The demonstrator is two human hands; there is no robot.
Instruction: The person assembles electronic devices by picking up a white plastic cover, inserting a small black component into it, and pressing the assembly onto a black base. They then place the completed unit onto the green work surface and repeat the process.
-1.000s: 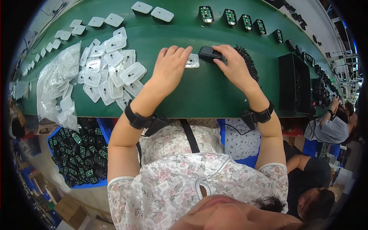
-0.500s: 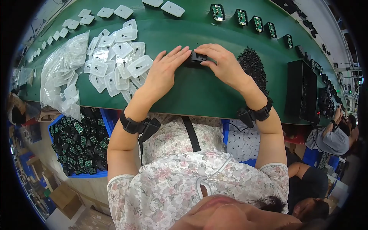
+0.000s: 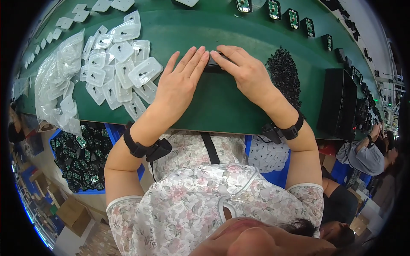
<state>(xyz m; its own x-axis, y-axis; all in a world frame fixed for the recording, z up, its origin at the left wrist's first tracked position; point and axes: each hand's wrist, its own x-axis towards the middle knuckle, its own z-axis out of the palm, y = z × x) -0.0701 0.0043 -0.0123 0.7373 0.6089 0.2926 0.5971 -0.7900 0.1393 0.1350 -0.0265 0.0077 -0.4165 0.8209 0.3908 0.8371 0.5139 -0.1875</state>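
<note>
A small black plastic casing (image 3: 212, 66) lies on the green table in front of me, partly covered by my fingers. My left hand (image 3: 181, 76) has its fingers stretched out flat, their tips against the casing's left end. From the other side my right hand (image 3: 244, 67) grips the casing, with its fingers bent over the top and right end. What is inside the casing is hidden. Left of my left hand is a loose pile of translucent white plastic plates (image 3: 124, 71), several with a dark keyhole-like mark. A heap of tiny black parts (image 3: 283, 74) sits right of my right hand.
A clear plastic bag (image 3: 60, 81) lies at the left. Black housings with green circuit boards (image 3: 293, 19) line the far right, beside a tall black box (image 3: 337, 102). Blue bins below hold black-and-green parts (image 3: 83, 160) and white plates (image 3: 269, 154). Other people sit at the right.
My right fingers have moved left and lie further over the casing. My left hand stays flat beside it. The whole view has shifted slightly.
</note>
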